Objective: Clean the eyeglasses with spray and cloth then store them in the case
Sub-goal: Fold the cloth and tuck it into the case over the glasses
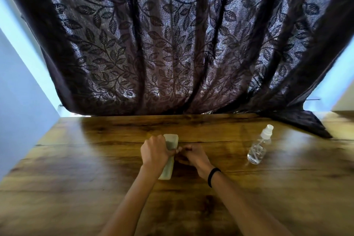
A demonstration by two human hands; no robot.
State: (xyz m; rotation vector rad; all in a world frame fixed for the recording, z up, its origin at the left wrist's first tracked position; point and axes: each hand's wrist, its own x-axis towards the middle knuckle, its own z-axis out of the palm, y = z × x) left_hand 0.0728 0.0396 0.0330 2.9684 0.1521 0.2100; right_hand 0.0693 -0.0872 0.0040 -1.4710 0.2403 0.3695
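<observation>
Left hand (155, 151) curls its fingers round the pale eyeglass case (171, 140), whose long axis runs away from the person. Right hand (195, 156) is touching alongside, fingers curled at the case's right edge, and I can't tell what they pinch. The eyeglasses are hidden. Spray bottle (258, 149) stands well right.

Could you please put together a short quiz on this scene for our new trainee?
1. True or false: the spray bottle stands to the left of the left hand.
2. Which wrist wears the black band? A) left B) right C) both
3. Fill in: the left hand grips the pale ____ on the wooden table.
Key: 1 false, it stands to the right of the right hand. 2 B. 3 case.
</observation>
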